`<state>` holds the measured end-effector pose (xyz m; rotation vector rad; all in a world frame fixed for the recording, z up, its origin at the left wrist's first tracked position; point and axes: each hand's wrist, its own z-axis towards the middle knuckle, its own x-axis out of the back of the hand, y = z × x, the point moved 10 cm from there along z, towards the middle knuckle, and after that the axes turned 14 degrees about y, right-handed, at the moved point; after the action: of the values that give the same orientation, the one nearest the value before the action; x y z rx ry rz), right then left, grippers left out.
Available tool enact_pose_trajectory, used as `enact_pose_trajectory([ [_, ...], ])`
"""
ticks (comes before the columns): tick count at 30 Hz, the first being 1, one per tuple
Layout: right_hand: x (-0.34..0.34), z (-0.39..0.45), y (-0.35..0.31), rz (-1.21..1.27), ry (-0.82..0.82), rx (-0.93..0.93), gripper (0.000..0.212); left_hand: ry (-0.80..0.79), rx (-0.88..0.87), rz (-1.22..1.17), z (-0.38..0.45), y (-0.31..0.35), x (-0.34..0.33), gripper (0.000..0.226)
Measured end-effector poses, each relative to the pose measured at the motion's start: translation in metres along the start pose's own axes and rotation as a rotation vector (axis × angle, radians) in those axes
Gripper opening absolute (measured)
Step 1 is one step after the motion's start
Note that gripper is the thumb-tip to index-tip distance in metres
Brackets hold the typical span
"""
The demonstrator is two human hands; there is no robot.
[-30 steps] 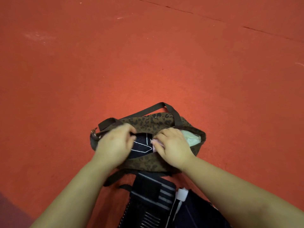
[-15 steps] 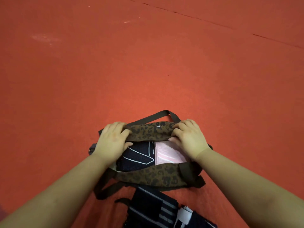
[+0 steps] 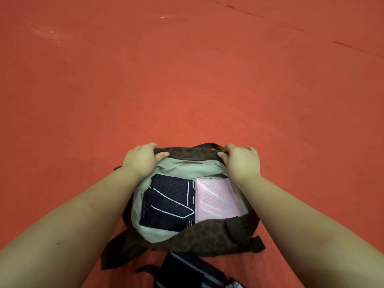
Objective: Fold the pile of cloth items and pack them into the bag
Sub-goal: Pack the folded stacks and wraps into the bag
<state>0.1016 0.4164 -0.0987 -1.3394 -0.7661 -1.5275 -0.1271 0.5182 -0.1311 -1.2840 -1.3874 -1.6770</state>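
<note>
From the head view, you are looking down at the bag, a brown leopard-print tote sitting on the red floor with its mouth pulled wide. Your left hand grips the bag's far rim at its left end, fingers curled over the edge and thumb tucked inside. Your right hand grips the same far rim at its right end, fingers clenched round the fabric. The brown strap arches just beyond the bag's far rim, between your two hands. Inside the bag, against the pale green lining, a folded dark cloth with white lines lies on the left and a folded pink cloth lies on the right, the two touching side by side. Just nearer to you than the bag, a dark striped item shows at the bottom edge.
</note>
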Motion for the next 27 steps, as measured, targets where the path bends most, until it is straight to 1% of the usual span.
enact_pose_trajectory([
  [1, -0.002, -0.001, 0.001, 0.0, 0.0, -0.016, 0.028, 0.016, 0.017, 0.05, -0.001, -0.001, -0.002, 0.039],
  [2, 0.0, -0.002, -0.002, 0.024, 0.034, -0.009, 0.027, 0.064, 0.014, 0.071, -0.001, 0.0, 0.002, 0.039],
  [3, 0.008, -0.004, -0.007, 0.064, 0.112, 0.031, 0.025, 0.148, -0.023, 0.062, -0.003, 0.005, 0.013, 0.039],
  [5, 0.03, -0.017, -0.021, 0.174, 0.247, 0.138, 0.032, 0.332, -0.206, -0.009, -0.017, 0.027, 0.041, 0.044],
  [6, 0.039, -0.028, -0.031, 0.219, 0.267, 0.222, 0.037, 0.385, -0.331, -0.044, -0.029, 0.041, 0.053, 0.045],
  [7, 0.044, -0.042, -0.041, 0.248, 0.253, 0.325, 0.041, 0.399, -0.456, -0.065, -0.045, 0.053, 0.06, 0.046],
  [8, 0.045, -0.057, -0.049, 0.261, 0.216, 0.418, 0.046, 0.363, -0.568, -0.066, -0.062, 0.063, 0.059, 0.048],
  [9, 0.044, -0.073, -0.055, 0.257, 0.158, 0.479, 0.052, 0.288, -0.652, -0.047, -0.081, 0.068, 0.052, 0.053],
  [10, 0.037, -0.087, -0.056, 0.241, 0.087, 0.505, 0.06, 0.197, -0.7, -0.009, -0.097, 0.068, 0.041, 0.06],
  [11, 0.031, -0.1, -0.054, 0.209, 0.021, 0.509, 0.071, 0.11, -0.718, 0.049, -0.112, 0.065, 0.029, 0.068],
  [13, 0.019, -0.12, -0.046, 0.131, -0.09, 0.502, 0.091, -0.008, -0.706, 0.185, -0.13, 0.05, 0.009, 0.083],
  [15, 0.011, -0.133, -0.039, 0.05, -0.161, 0.504, 0.104, -0.064, -0.665, 0.268, -0.136, 0.035, 0.0, 0.093],
  [17, 0.007, -0.141, -0.032, -0.014, -0.214, 0.5, 0.111, -0.1, -0.657, 0.299, -0.138, 0.027, -0.005, 0.099],
  [20, 0.006, -0.147, -0.023, -0.045, -0.259, 0.464, 0.112, -0.142, -0.678, 0.326, -0.146, 0.023, -0.01, 0.105],
  [25, 0.022, -0.135, -0.042, 0.022, -0.159, 0.488, 0.092, -0.028, -0.691, 0.236, -0.142, 0.05, 0.006, 0.103],
  [27, 0.014, -0.129, -0.044, 0.009, -0.198, 0.463, 0.096, -0.04, -0.657, 0.242, -0.133, 0.054, -0.001, 0.107],
])
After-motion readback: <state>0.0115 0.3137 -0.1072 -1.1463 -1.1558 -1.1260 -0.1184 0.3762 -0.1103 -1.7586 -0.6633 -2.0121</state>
